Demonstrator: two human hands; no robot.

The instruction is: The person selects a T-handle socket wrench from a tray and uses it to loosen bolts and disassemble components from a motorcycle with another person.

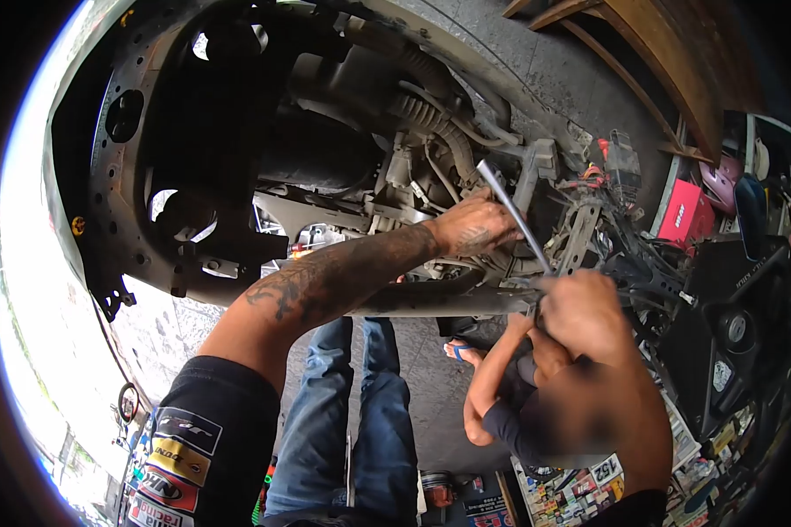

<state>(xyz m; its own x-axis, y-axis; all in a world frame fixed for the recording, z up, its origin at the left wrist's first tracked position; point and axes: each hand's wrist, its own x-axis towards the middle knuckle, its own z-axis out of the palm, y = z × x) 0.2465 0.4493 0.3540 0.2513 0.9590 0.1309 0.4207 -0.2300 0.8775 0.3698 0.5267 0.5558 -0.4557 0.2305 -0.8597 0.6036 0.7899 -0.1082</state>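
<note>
My right hand (582, 306), blurred by motion, is closed around the lower end of a long shiny metal wrench (514, 213). The wrench slants up and to the left, and its far end is free in the air. My left hand (476, 227) reaches over the frame tube with bent fingers, right beside the wrench shaft. What those fingers grip among the engine parts is hidden. Around both hands is a stripped motor vehicle frame (395, 301) with a ribbed hose (444, 132), cables and dusty engine parts.
Another person (536, 404) crouches close below my right hand, their hands near the frame tube. Loose wiring (602, 171) hangs at the frame's right end. Further right are a red box (681, 213) and a black panel (734, 329). A wooden piece of furniture (659, 53) stands upper right.
</note>
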